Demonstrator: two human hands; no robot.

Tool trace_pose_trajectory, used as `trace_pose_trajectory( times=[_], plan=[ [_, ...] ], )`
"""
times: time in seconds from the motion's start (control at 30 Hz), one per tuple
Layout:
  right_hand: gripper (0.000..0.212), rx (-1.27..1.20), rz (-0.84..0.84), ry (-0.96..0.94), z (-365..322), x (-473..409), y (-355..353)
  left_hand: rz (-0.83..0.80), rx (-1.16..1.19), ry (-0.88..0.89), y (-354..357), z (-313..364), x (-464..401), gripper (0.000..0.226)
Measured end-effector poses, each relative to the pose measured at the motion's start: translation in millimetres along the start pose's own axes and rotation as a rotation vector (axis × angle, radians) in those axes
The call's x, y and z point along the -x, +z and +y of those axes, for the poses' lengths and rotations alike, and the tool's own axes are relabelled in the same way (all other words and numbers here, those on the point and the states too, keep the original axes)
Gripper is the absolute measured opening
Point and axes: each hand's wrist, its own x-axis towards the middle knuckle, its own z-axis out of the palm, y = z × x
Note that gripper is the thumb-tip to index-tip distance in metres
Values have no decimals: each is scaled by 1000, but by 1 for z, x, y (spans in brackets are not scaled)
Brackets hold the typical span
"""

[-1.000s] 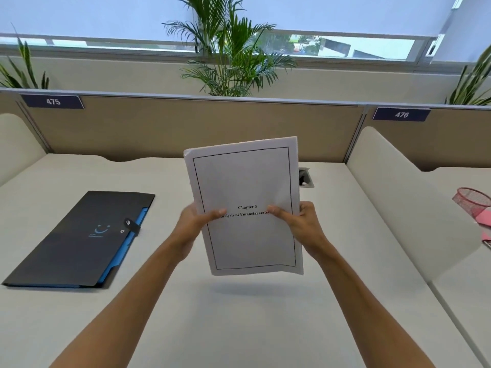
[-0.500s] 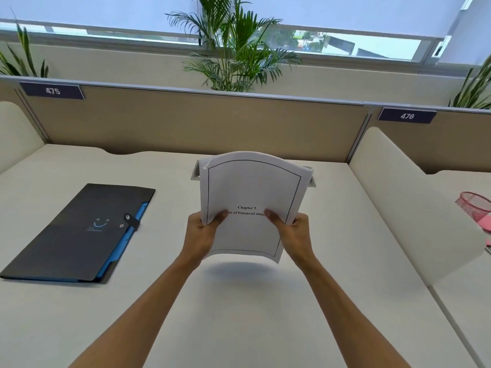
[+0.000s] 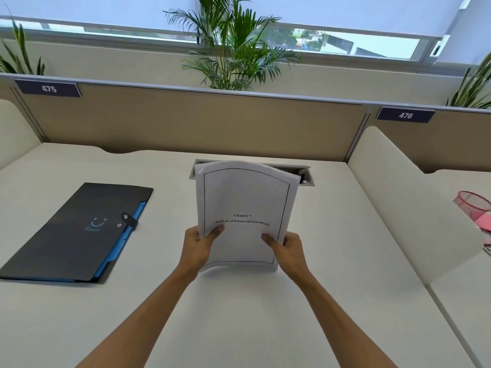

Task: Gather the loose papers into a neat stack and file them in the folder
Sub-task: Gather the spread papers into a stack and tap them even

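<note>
Nearest the camera, two bare forearms are reaching forward over the pale cream worktop (image 3: 265,328). The left hand (image 3: 198,248) and the right hand (image 3: 291,252) are each pinching a lower side edge of the white printed paper stack (image 3: 245,203), thumbs pressed on the front sheet and the other fingers curled out of sight behind it. The stack is standing roughly upright with its bottom edge at or just above the worktop; I cannot tell whether it is touching. Its top is bowing away from the camera, and the upper sheets are fanning slightly at the top left corner.

Judging from that bow, the main risk is the sheets buckling or sliding apart if the grip loosens, leaving uneven edges that would snag going into the folder.

Further left, well apart from the hands, the dark grey flat folder with blue inner pockets (image 3: 74,232) is lying closed, its strap tab fastened. It will need opening first. Beyond the stack, a grey cable hatch (image 3: 305,173) is sitting in the worktop before the tan partition (image 3: 186,123).
</note>
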Motion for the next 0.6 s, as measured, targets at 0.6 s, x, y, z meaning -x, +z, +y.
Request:
trace_pose_trajectory(
  times=[0.6],
  plan=[
    [59,29,319,23,5,-6,18,226,-143,-81,3,-25,-10,60]
  ],
)
